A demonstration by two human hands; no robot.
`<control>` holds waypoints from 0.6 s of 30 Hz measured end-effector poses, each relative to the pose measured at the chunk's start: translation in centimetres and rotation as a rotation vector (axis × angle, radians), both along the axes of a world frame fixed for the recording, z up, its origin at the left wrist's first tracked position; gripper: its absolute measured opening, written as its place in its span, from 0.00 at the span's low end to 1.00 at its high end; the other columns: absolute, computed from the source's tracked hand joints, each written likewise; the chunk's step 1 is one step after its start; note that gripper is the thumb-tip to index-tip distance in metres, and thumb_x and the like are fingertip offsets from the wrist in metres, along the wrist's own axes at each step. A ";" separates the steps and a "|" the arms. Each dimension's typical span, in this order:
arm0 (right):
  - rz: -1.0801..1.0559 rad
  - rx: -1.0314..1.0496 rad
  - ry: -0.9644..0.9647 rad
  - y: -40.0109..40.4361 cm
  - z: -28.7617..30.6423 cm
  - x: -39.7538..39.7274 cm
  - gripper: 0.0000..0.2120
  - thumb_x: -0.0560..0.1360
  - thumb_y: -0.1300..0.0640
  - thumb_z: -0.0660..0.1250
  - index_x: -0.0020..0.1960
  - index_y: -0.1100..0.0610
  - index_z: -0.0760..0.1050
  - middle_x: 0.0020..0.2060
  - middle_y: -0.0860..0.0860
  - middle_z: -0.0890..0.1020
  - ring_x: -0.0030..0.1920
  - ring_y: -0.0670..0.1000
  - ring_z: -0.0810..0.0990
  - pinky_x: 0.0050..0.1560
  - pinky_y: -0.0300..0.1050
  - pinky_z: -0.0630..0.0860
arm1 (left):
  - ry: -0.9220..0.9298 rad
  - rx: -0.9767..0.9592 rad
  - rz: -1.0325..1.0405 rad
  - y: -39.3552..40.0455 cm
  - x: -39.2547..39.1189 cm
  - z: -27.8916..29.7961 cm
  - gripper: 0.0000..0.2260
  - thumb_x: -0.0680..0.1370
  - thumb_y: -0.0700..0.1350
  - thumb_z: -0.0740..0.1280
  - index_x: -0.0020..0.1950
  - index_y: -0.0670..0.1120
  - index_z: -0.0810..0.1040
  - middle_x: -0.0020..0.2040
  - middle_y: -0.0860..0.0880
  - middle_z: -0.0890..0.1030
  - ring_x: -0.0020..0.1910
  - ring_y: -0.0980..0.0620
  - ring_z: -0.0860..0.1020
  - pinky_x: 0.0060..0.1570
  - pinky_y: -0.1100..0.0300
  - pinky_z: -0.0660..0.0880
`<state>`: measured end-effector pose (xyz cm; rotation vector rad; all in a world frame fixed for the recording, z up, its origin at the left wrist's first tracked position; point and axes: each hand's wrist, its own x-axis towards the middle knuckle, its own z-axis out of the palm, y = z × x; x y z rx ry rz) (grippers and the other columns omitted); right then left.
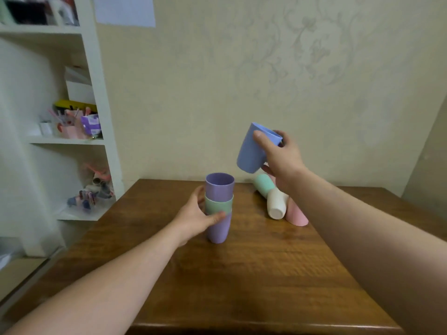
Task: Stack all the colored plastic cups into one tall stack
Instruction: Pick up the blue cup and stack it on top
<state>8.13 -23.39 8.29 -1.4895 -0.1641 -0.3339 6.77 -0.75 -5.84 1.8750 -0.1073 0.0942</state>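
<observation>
Three cups already sat nested in a stack near the middle of the table: purple at the bottom, green in the middle, purple on top, mouths up. The left hand was wrapped around the stack's lower half, thumb across the front and fingers curled behind, steadying it against the wood. That grip looked right for the step; keeping it low and firm would stop the stack sliding or tipping when the next cup pressed in.

Above and to the right, the right hand gripped a blue cup in the air, thumb on the near side and fingers closed over the rim and far wall. The cup was tilted, its base pointing down toward the stack and its mouth leaning away. To seat it well, I judged it should be brought directly over the top purple cup, turned upright so the two rims were parallel, then lowered straight down. Going in at an angle would likely catch the rim and jolt the stack.

Farther back on the table, just under the right wrist, more cups waited: a cream cup and a green cup lying on their sides, and a pink cup mouth down. Whether another lay behind them could not be told.
</observation>
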 end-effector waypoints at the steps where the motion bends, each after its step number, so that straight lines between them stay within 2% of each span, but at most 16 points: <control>1: 0.035 -0.045 -0.036 0.6 1.3 -0.5 0.24 0.74 0.45 0.78 0.65 0.46 0.72 0.56 0.43 0.81 0.55 0.45 0.82 0.56 0.51 0.83 | -0.020 -0.043 0.003 -0.4 -0.1 1.1 0.49 0.72 0.49 0.85 0.85 0.54 0.59 0.74 0.58 0.75 0.70 0.55 0.75 0.67 0.53 0.76; 3: 0.071 -0.166 -0.107 2.0 2.8 -0.9 0.23 0.74 0.46 0.79 0.64 0.48 0.74 0.55 0.43 0.82 0.51 0.41 0.82 0.45 0.39 0.80 | -0.062 -0.106 0.028 -1.3 -0.3 2.9 0.50 0.72 0.49 0.84 0.86 0.55 0.58 0.73 0.56 0.75 0.69 0.54 0.76 0.65 0.54 0.77; 4: 0.082 -0.210 -0.125 2.7 3.0 -0.9 0.24 0.73 0.46 0.80 0.64 0.49 0.75 0.55 0.44 0.83 0.51 0.41 0.83 0.43 0.37 0.79 | -0.073 -0.126 0.050 -1.8 -0.2 3.6 0.50 0.73 0.49 0.84 0.86 0.55 0.57 0.71 0.55 0.75 0.68 0.53 0.77 0.64 0.54 0.77; 6: 0.098 -0.258 -0.117 4.1 2.6 -0.7 0.25 0.72 0.47 0.81 0.63 0.49 0.74 0.56 0.45 0.83 0.52 0.43 0.83 0.45 0.39 0.80 | -0.074 -0.154 0.088 -2.9 -0.2 4.4 0.48 0.73 0.50 0.84 0.85 0.55 0.58 0.70 0.55 0.76 0.67 0.51 0.77 0.62 0.54 0.77; 7: 0.103 -0.267 -0.104 4.6 2.1 -0.5 0.26 0.72 0.47 0.81 0.63 0.49 0.73 0.56 0.45 0.82 0.52 0.44 0.83 0.48 0.41 0.81 | -0.070 -0.161 0.099 -3.3 -0.1 4.6 0.45 0.72 0.51 0.84 0.83 0.54 0.62 0.69 0.55 0.78 0.66 0.51 0.79 0.61 0.53 0.78; 9: 0.103 -0.278 -0.069 5.2 0.6 0.1 0.28 0.70 0.46 0.82 0.63 0.48 0.72 0.56 0.45 0.82 0.54 0.45 0.83 0.53 0.45 0.82 | -0.079 -0.157 0.135 -4.0 0.4 4.5 0.31 0.72 0.48 0.84 0.71 0.52 0.75 0.61 0.54 0.84 0.60 0.51 0.83 0.52 0.56 0.81; 11: 0.093 -0.281 -0.033 5.6 -1.3 0.7 0.33 0.68 0.45 0.83 0.67 0.50 0.73 0.58 0.46 0.82 0.57 0.48 0.84 0.54 0.47 0.82 | -0.090 -0.161 0.187 -4.6 0.6 4.0 0.18 0.72 0.46 0.83 0.59 0.53 0.81 0.53 0.53 0.88 0.54 0.50 0.86 0.48 0.54 0.84; 13: 0.078 -0.271 0.002 5.7 -2.9 1.1 0.35 0.67 0.45 0.84 0.69 0.50 0.73 0.59 0.48 0.83 0.57 0.50 0.84 0.55 0.48 0.82 | -0.095 -0.173 0.192 -5.0 0.8 3.6 0.16 0.72 0.45 0.82 0.56 0.54 0.82 0.50 0.53 0.89 0.52 0.51 0.88 0.49 0.52 0.86; 16: 0.087 -0.291 0.032 5.6 -4.5 1.2 0.30 0.68 0.46 0.83 0.64 0.47 0.72 0.57 0.46 0.82 0.57 0.50 0.83 0.58 0.50 0.82 | -0.104 -0.191 0.168 -5.3 0.8 3.1 0.16 0.72 0.46 0.82 0.57 0.53 0.82 0.49 0.54 0.90 0.48 0.55 0.88 0.44 0.59 0.84; 18: 0.116 -0.302 0.040 5.5 -5.2 0.9 0.28 0.69 0.48 0.83 0.62 0.47 0.72 0.55 0.44 0.82 0.56 0.49 0.83 0.56 0.48 0.82 | -0.110 -0.179 0.177 -5.5 1.0 2.7 0.15 0.72 0.46 0.82 0.55 0.54 0.82 0.47 0.55 0.89 0.46 0.56 0.88 0.41 0.61 0.82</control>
